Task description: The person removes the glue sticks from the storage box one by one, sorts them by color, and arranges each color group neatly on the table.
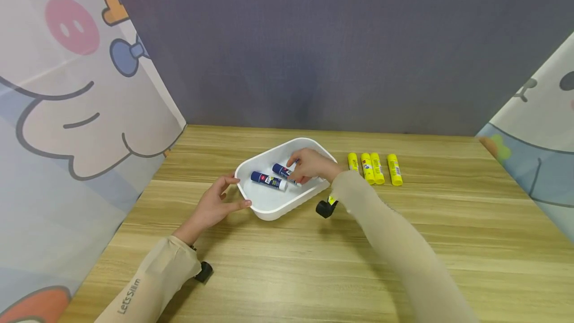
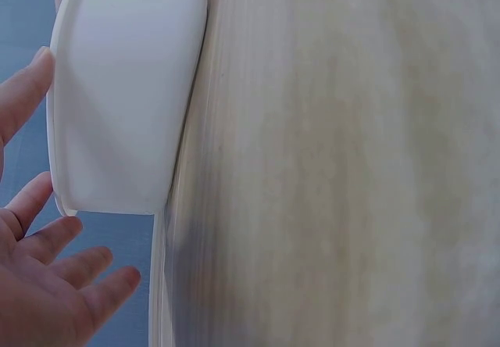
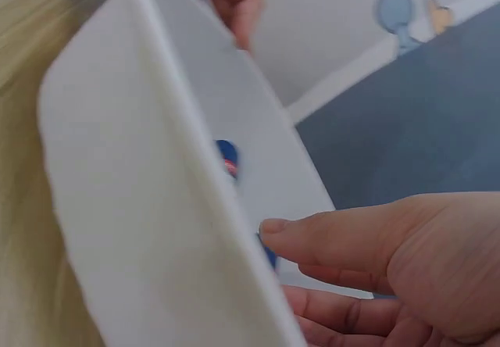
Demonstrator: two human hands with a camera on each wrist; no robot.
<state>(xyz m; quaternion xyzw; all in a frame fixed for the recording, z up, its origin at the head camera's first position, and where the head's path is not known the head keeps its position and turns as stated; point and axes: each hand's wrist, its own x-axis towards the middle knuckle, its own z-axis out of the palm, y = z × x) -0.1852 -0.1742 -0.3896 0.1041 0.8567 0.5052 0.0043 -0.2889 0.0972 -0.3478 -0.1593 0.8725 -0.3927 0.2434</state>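
Observation:
A white plastic bin (image 1: 273, 209) sits on the wooden table, holding blue glue sticks with white ends. One glue stick (image 1: 269, 181) lies uncovered on the bin's floor. My right hand (image 1: 311, 164) reaches into the bin over another glue stick (image 1: 280, 169), thumb and index finger on either side of it. Its middle is partly hidden by the fingers, and I cannot tell whether they pinch it. At the bin's left end my left hand (image 1: 213, 207) touches the rim with thumb and index fingertips spread apart. The left wrist view shows its other fingers (image 2: 82, 267) extended below the bin.
Several yellow glue sticks (image 1: 395, 169) stand in a loose row right of the bin, beyond the right forearm. A dark grey panel (image 1: 332, 49) closes off the back of the table (image 1: 278, 273). Cartoon-printed sheets (image 1: 67, 113) flank both sides.

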